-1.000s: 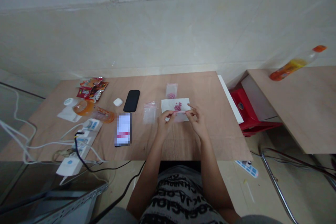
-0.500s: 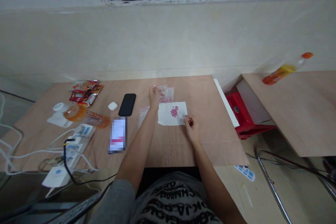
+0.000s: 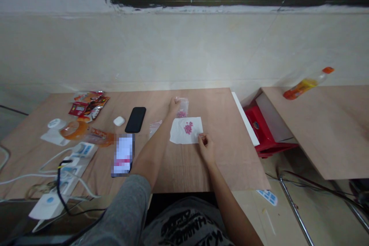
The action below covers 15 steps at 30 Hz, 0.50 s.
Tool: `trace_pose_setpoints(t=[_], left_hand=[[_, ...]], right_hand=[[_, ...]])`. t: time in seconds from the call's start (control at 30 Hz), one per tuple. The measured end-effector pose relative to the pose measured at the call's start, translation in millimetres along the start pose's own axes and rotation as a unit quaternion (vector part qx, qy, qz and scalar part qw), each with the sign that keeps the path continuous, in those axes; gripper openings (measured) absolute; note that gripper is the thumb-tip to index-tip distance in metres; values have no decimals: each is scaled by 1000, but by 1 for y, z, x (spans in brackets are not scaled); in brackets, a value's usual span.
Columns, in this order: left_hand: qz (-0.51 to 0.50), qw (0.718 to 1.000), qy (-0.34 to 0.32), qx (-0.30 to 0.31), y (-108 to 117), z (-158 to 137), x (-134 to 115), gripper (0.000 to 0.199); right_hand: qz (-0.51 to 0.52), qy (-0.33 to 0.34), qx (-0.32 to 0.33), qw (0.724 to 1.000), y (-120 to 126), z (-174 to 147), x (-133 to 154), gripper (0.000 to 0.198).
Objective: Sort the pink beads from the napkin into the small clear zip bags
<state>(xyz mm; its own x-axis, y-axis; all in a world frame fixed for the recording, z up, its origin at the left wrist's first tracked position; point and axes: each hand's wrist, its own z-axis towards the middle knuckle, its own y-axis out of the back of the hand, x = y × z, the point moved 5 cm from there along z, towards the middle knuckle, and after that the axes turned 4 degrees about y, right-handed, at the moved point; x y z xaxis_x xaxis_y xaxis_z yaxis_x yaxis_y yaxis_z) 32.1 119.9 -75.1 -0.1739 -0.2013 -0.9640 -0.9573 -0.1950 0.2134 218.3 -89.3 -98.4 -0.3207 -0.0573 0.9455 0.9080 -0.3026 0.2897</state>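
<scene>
A white sheet of paper [image 3: 176, 137] lies on the wooden table, bearing a cluster of small pink beads [image 3: 188, 127]. Just beyond it is a small clear plastic bag [image 3: 183, 104] with more pink beads at its near end. My left hand [image 3: 173, 106] is closed on the upper left part of this bag, its fingertips partly hidden. At the paper's right edge, my right hand [image 3: 206, 147] has thumb and fingers pinched together; whatever they hold is too small to make out. Another clear plastic bag [image 3: 155, 127] lies left of the paper, partly behind my left forearm.
Left on the table are a black phone [image 3: 135, 119], a lit phone [image 3: 123, 155], a white case [image 3: 119, 121], an orange bottle [image 3: 86, 132], snack packets [image 3: 89, 105] and a power strip [image 3: 65, 178] with cables. Another bottle [image 3: 308, 83] lies on the right-hand table, near a red stool [image 3: 263, 132].
My left hand has shifted slightly right relative to the paper, and the bag with beads now looks narrower and more upright. My right hand stays pinched at the paper's edge. The camera view has tilted.
</scene>
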Motion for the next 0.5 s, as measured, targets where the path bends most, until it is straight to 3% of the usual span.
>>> trace_pose_setpoints(t=[0.13,0.23,0.4,0.5], left_hand=[[58,997,-38,-42,9,-9,-2,34],[141,980,-88,-109,25,-27,-11,42],[201,954,-124,-187,73,-82,-17,36],[267,932,-90,-229,104,-121,-5,40]], right_hand=[[-5,-2,2,1000,0,0,0,26],[-5,-4,8,1000,0,-1,2,26],[1,-4,10,1000,0,-2,3,28],[0,-4,10,1000,0,-2,1,29]])
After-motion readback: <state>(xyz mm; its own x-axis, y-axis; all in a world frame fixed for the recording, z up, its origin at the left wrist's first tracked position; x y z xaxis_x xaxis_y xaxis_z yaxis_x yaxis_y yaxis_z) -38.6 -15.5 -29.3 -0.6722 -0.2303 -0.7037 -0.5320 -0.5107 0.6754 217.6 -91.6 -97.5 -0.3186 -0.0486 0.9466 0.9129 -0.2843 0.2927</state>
